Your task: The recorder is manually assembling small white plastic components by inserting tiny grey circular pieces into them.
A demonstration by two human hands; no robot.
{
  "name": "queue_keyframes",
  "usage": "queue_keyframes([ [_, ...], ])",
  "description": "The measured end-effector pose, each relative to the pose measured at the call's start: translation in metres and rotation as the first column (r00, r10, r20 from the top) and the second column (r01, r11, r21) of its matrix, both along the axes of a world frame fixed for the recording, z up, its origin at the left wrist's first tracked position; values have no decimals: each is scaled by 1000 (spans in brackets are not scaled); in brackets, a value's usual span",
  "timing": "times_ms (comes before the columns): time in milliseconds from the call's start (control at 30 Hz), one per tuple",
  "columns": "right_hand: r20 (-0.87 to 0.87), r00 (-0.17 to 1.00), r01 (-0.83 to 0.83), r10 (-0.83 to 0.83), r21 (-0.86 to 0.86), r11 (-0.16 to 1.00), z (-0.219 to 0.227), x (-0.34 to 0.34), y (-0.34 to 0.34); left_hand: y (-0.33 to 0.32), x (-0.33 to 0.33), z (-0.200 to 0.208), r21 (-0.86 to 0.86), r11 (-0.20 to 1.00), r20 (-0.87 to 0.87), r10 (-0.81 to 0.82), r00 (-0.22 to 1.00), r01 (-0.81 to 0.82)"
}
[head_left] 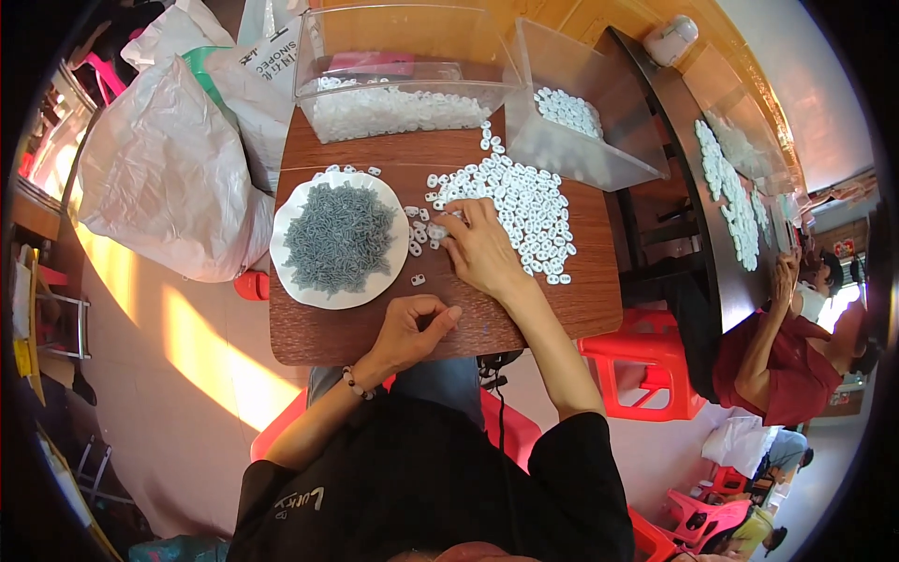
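My right hand [482, 251] reaches over the left edge of a spread of small white oval pieces [529, 211], each with two holes. Its bent fingertips touch down among the pieces, with the thumb apart from them. Nearer the table's front edge, my left hand [415, 330] is closed, its fingers curled under beside the thumb; whatever they hold is hidden. A white plate [400, 258] to the left carries a heap of small grey-blue pieces [339, 239]. Several loose white pieces [417, 234] lie between plate and spread.
Behind the brown table [309, 342] stand a clear bin of white pieces [403, 112] and a tilted clear bin [585, 140]. Large white sacks [169, 178] are at left. At right are a red stool [646, 361], a dark table [740, 290] and a person in dark red [782, 370].
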State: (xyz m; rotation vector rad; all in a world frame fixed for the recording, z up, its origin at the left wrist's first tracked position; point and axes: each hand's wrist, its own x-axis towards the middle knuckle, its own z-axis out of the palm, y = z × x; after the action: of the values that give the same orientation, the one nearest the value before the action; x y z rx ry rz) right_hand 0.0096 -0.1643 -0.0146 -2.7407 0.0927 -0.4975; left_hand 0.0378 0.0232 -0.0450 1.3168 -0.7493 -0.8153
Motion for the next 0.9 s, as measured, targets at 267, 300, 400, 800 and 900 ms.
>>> queue_keyframes([
  [267, -38, 999, -8, 8, -14, 1000, 14, 15, -2, 1, 4, 1, -19, 1000, 6, 7, 1000, -6],
  [300, 0, 1000, -6, 6, -3, 1000, 12, 22, -4, 0, 3, 0, -26, 1000, -21, 11, 1000, -11],
  [400, 40, 999, -6, 5, 16, 1000, 8, 42, -7, 1, 4, 5, -4, 1000, -22, 1, 1000, -1],
  [800, -50, 998, -25, 24, -34, 999, 3, 49, -9, 0, 3, 2, -8, 1000, -32, -8, 999, 8],
  [900, 8, 999, 41, -42, 71, 997, 6, 33, -10, 2, 3, 2, 0, 1000, -42, 8, 999, -8],
])
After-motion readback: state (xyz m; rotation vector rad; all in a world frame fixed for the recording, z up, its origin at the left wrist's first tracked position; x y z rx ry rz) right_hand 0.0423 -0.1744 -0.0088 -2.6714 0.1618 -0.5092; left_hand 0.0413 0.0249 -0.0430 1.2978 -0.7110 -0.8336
